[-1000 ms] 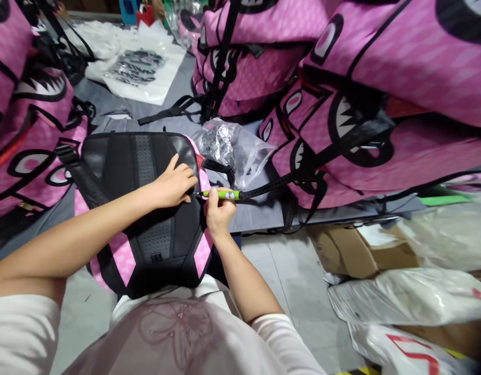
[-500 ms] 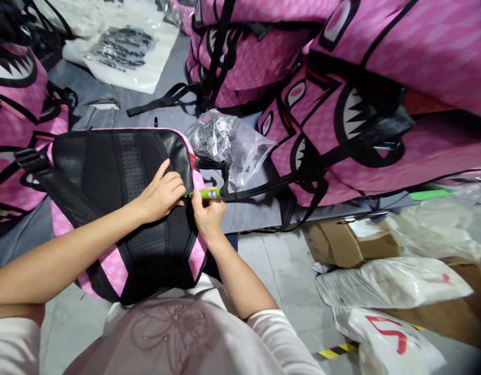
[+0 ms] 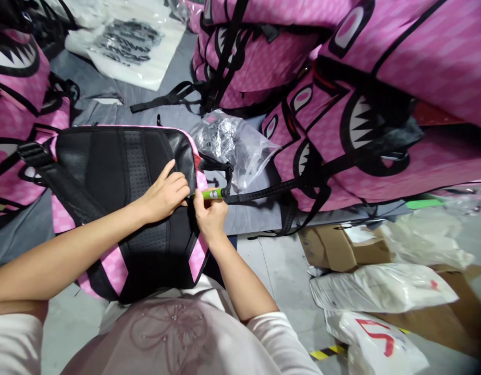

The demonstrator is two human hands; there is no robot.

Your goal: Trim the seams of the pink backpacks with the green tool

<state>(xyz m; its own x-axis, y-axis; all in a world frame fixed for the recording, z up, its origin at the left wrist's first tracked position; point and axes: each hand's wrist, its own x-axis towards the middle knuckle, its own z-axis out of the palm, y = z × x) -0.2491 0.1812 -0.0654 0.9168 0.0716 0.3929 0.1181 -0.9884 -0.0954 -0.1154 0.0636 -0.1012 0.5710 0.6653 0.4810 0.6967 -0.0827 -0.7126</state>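
Observation:
A pink backpack (image 3: 119, 172) lies back-panel up in front of me, its black padded back facing the camera. My left hand (image 3: 165, 195) rests on the right edge of that back panel, fingers curled and pressing down on the fabric. My right hand (image 3: 209, 216) is closed round a green pen-like tool (image 3: 211, 194), whose tip points left at the backpack's edge beside my left fingers. A black strap (image 3: 263, 191) runs off to the right from the tool's far end.
Piles of pink backpacks with toothy-mouth prints (image 3: 361, 104) rise on the right and at the left (image 3: 17, 94). A crumpled clear plastic bag (image 3: 232, 143) lies behind my hands. White printed bags (image 3: 126, 47) lie at the back. A cardboard box (image 3: 342, 245) and white sacks (image 3: 381, 291) are on the floor at the right.
The view has shifted a little; my hands and the green tool stay at the same spot on the backpack's right edge, with the right hand drawn slightly closer to the left.

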